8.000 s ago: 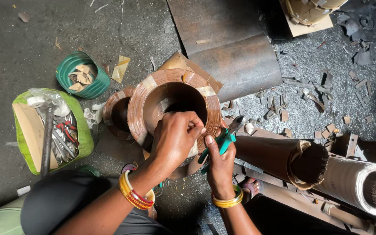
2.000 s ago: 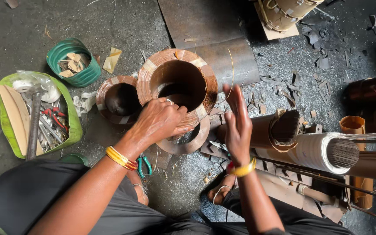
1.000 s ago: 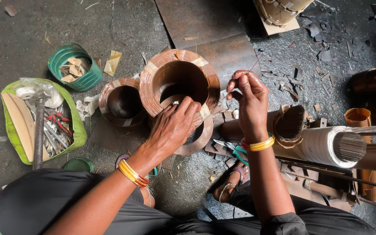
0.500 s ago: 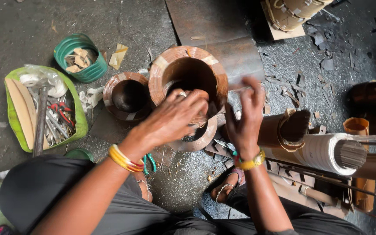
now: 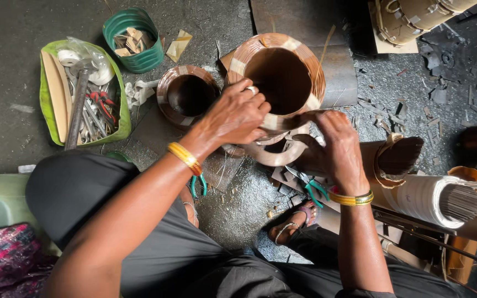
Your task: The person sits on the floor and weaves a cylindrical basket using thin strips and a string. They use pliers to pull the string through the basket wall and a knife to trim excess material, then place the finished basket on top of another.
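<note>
Two hands meet at the near rim of the large coil (image 5: 282, 77), a hollow cylinder of copper-coloured winding banded with pale paper strips, standing upright on the floor (image 5: 6, 66). The left hand (image 5: 233, 116) curls over the rim with fingers closed against the winding. The right hand (image 5: 335, 143), just right of it, pinches a pale paper strip (image 5: 274, 157) that loops out below the coil's near side. A smaller coil (image 5: 186, 94) stands just left of the large one, touching or nearly so. Further left lie a green tray (image 5: 48, 107) of tools and a green tub (image 5: 131, 38) of paper scraps. Teal-handled pliers (image 5: 310, 185) lie on the floor on the near side of the large coil, below the right hand.

By its look the coil is heavy and stiff, best steadied at the rim or hugged round the outer wall. The strip looks thin and easily torn, so it wants a flat pinch near where it meets the winding.
</note>
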Demonstrator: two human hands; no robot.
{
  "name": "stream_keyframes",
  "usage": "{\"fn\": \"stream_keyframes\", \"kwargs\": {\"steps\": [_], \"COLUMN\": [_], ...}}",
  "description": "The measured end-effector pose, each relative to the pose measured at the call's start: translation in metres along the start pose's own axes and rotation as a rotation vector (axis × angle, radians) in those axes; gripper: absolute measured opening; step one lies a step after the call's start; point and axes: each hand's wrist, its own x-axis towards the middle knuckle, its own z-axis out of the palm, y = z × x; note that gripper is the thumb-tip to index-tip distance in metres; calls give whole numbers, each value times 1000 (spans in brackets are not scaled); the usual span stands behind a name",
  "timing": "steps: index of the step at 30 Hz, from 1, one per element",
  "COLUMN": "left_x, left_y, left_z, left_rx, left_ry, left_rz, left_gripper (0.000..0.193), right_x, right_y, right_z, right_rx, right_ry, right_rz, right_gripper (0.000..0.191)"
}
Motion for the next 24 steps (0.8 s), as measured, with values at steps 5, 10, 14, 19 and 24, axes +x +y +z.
{"fn": "stream_keyframes", "kwargs": {"steps": [5,10,14,19,24], "left_x": [7,-4,-8,-4,-2], "left_y": [12,-13,-9,28,32], "left_z": [8,3,11,29,12], "left_rx": [-41,-20,-23,114,51], "left_ry": [193,-91,4,269,119], "left_rz": [98,29,-6,-89,-138], "left_gripper": [39,60,65,91,84], "right_x": [9,-1,-18,-43,-41], "right_y": [-5,-31,-55,-75,-42], "right_z": [-10,-11,1,-4,-20], "right_rx": [-63,-77,-42,-88,-263], "right_ry": [3,-130,-173,-19,68], "right_rz": [41,-30,196,341,229], "right_gripper": [22,18,15,10,19]}}
